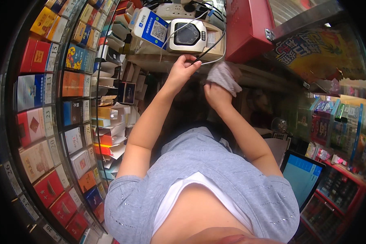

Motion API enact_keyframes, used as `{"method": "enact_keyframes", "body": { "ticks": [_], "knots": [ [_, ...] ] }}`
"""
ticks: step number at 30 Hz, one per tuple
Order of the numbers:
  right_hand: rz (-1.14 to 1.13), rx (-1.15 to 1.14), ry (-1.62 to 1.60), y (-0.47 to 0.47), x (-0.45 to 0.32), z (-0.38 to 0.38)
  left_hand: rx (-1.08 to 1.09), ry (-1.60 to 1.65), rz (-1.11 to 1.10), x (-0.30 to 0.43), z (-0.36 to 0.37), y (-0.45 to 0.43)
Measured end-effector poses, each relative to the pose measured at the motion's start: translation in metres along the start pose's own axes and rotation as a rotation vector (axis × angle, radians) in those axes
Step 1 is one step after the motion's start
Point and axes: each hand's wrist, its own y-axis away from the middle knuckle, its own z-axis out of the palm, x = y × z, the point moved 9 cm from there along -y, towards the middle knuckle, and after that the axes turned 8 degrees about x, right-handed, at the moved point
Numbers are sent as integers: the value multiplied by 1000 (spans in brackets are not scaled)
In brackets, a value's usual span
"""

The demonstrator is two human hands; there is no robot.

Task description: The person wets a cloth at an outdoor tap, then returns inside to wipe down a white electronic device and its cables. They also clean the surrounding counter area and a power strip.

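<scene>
Between thumb and fingertips, my left hand (180, 72) pinches a thin black cable (213, 46) near the counter's edge. A pale cable (214, 62) runs close beside it; whether the fingers hold that one too is unclear. My right hand (219, 97) grips a crumpled grey cloth (223, 76), slightly blurred, just below the counter edge. Beyond my left hand sits a white scanner box (187, 34) with a dark window. A blue-and-white payment code stand (152, 29) leans at its left, with a cable hanging across both.
A power strip (174, 11) with plugs lies behind the scanner. A red metal box (247, 30) stands to the right. Racks of cigarette packs (74, 84) line the left side. At lower right are a lit screen (302, 178) and a red-framed shelf (338, 189).
</scene>
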Motion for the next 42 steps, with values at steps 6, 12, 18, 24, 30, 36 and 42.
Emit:
{"method": "enact_keyframes", "body": {
  "ticks": [6, 12, 18, 24, 30, 36, 42],
  "knots": [
    [-155, 63, -146, -25, -16, -9, 24, 83, 179, 42, 0, 5],
    [-246, 110, -153, -28, -7, -13, 215, -130, -86, -3, -39, 2],
    [-197, 150, -211, -26, -1, -11, 302, 140, -142, -15, -33, 6],
    [-53, -32, -252, -35, 7, -9, 499, 429, -454, -8, -24, -13],
    [-122, 103, -345, -48, -7, -25, 486, 463, -458, -6, 1, -47],
    [-170, 196, -234, -48, -22, -13, 469, 497, -396, -9, -12, -55],
    [45, 44, -412, -71, -2, 50, 371, 480, -289, 16, -36, -21]
  ]
}}
